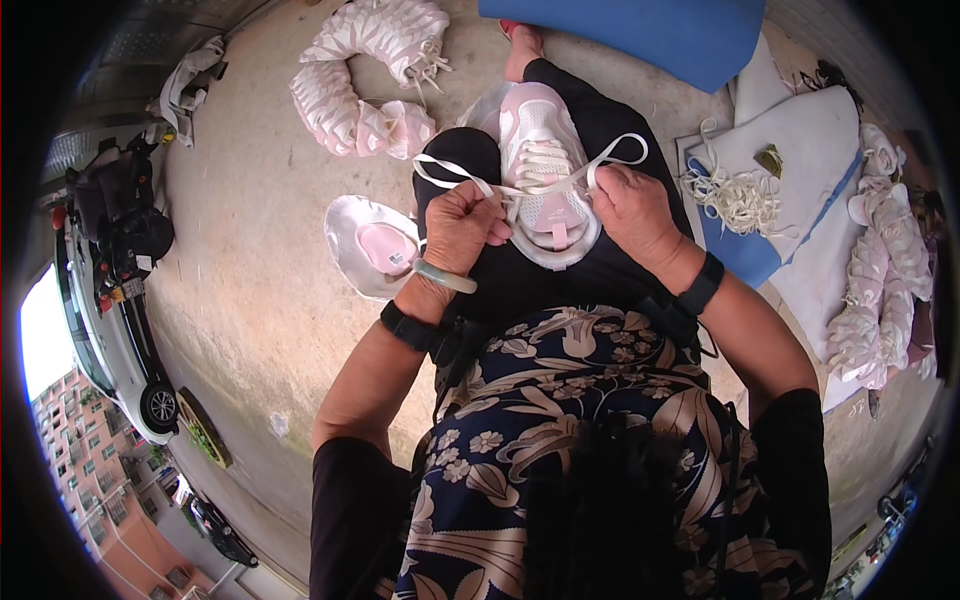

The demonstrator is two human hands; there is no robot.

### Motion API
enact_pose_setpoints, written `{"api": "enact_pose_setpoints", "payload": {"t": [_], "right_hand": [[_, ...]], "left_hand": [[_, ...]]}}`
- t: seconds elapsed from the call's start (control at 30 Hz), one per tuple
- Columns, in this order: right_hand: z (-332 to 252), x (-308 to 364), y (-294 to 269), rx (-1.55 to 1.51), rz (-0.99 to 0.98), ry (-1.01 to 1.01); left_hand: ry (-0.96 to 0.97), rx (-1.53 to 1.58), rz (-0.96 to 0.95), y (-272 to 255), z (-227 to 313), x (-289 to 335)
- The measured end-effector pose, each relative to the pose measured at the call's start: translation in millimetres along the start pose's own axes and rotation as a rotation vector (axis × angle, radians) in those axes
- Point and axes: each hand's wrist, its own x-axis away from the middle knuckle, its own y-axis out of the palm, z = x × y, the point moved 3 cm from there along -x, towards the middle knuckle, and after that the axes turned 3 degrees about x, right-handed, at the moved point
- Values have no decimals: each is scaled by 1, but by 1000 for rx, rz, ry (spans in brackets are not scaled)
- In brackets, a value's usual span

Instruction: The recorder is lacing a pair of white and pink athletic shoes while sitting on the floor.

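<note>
On my lap lies a pink and white sneaker upper [540,105], its toe pointing away from me and its heel opening toward me. White shoelace [602,160] runs crosswise through its eyelets, and the two loose ends extend out to either side. My left hand [462,225], left of the ankle opening, pinches one lace end. On the opposite side my right hand [637,218] has its fingers closed on the other end. The lace is drawn across the upper between both hands. The fingertips of each hand are partly hidden.
A curved row of nested uppers [325,100] lies at far left. Nearer is a white and pink piece [375,243]. To the right, a lace pile [740,200] rests on white sheeting [815,130], with more uppers [880,275] beyond. A blue sheet [640,35] lies ahead.
</note>
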Motion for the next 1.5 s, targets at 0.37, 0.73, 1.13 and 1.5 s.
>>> {"api": "enact_pose_setpoints", "payload": {"t": [0.37,0.73,1.13,1.5], "right_hand": [[-2,-2,8,-186,-25,-15],[0,-3,18,-133,-119,-12],[-24,-9,-3,11,-253,86],[-52,-16,50,-550,-682,737]], "left_hand": [[24,12,33,0,-3,-1],[35,36,44,1,-2,3],[43,-65,112,-3,-10,-5],[14,22,135,-2,-7,-10]]}}
